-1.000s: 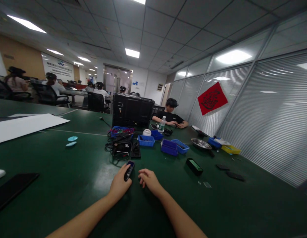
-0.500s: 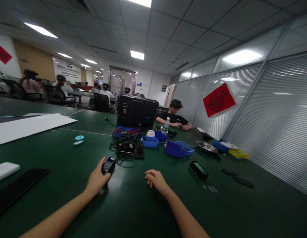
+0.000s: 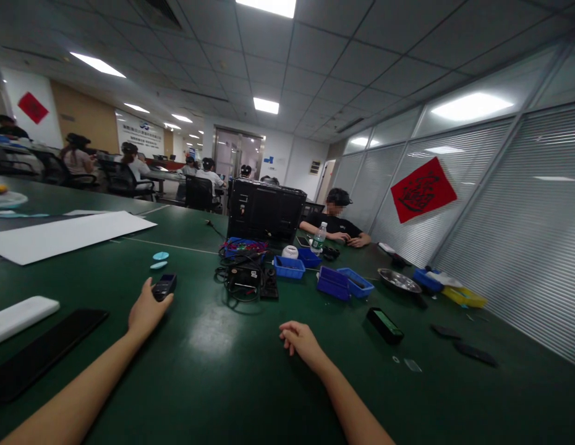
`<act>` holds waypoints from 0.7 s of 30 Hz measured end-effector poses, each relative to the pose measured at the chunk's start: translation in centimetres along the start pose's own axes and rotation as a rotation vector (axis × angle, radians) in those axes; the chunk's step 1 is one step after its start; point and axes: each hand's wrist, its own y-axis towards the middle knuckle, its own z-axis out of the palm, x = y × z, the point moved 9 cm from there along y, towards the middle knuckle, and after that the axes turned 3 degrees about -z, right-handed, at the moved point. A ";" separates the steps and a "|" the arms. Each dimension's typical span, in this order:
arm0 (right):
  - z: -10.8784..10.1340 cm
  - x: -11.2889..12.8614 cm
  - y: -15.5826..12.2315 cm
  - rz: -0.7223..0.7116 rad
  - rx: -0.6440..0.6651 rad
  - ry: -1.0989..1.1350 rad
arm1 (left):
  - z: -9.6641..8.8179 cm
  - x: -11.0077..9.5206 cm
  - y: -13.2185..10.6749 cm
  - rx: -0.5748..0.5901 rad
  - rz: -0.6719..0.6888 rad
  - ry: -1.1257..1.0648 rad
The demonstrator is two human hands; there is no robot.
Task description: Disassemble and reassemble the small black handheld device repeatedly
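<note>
My left hand [image 3: 147,306] is closed round a small black handheld device [image 3: 165,287] with a screen on its upper face. Thumb and fingers grip it from the near side, at or just above the green table. Two light-blue oval pieces [image 3: 160,260] lie just beyond it. My right hand [image 3: 302,343] rests over the table in front of me, fingers loosely bent and slightly apart, with nothing visible in it. To its right lies a black box-shaped device [image 3: 384,325] with a green window.
A tangle of black cables and a black power unit [image 3: 243,278] sits mid-table before a large black panel [image 3: 268,211]. Blue trays [image 3: 289,267], a bottle [image 3: 319,237] and a metal bowl [image 3: 399,281] stand to the right. A person [image 3: 336,222] sits across the table.
My left hand has carried the black device leftwards, away from the cables and closer to the light-blue pieces. My right hand has stayed about the same. The view has shifted slightly.
</note>
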 end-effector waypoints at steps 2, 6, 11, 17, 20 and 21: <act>0.0 0.2 -0.1 0.004 0.003 -0.012 | 0.2 0.3 0.1 0.009 -0.035 0.031; 0.1 0.9 -0.4 0.008 0.005 -0.021 | 0.8 0.8 0.2 0.065 -0.082 0.094; 0.1 1.1 -0.4 0.007 -0.001 -0.022 | 1.2 0.4 -0.4 0.133 -0.045 0.134; 0.2 0.5 -0.1 -0.004 0.010 -0.039 | 2.3 -1.3 -2.4 0.226 0.068 0.117; 0.1 0.6 -0.1 -0.011 0.011 -0.045 | 3.7 -2.6 -3.8 0.289 0.167 0.088; 0.1 0.6 -0.1 -0.015 0.010 -0.044 | 4.1 -3.0 -4.2 0.302 0.196 0.081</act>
